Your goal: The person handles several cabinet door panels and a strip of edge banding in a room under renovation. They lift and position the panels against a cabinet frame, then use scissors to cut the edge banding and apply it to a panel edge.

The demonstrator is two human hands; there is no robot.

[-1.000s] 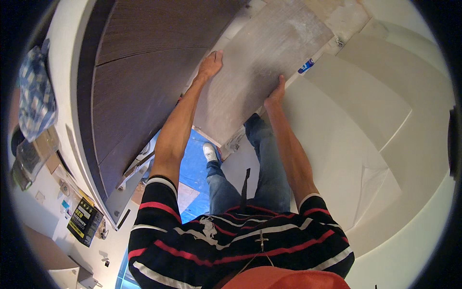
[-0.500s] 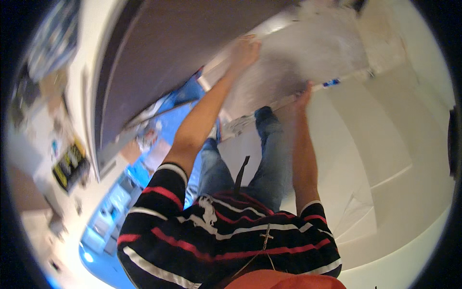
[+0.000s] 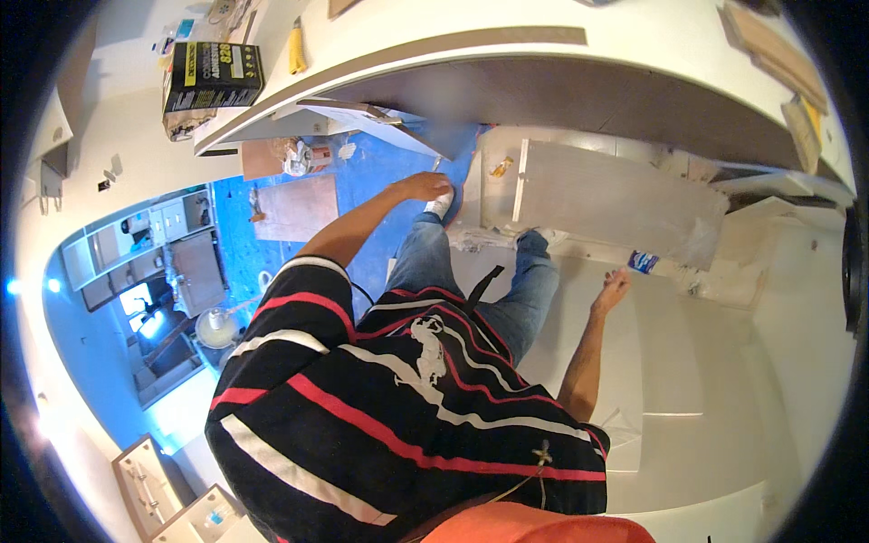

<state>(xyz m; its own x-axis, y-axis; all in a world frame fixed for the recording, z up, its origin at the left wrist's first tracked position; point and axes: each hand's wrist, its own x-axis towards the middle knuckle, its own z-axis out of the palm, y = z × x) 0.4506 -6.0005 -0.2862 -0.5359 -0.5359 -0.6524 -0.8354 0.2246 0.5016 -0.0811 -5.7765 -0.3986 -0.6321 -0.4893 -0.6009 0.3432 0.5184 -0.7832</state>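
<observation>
Left grip empty, fingers loose; right grip empty, spread; grey panel just beyond both, untouched.

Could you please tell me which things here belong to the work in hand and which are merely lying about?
In hand:
left hand, empty, lowered over the blue floor
right hand, empty, beside the grey panel

Lying about:
black and yellow box
yellow tool
brown board

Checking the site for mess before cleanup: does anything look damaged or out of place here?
Yes. The grey panel lying flat beyond the person's feet has a ragged, crumbling right end, with pale debris scattered on the white floor beside it. Neither hand touches it.
</observation>
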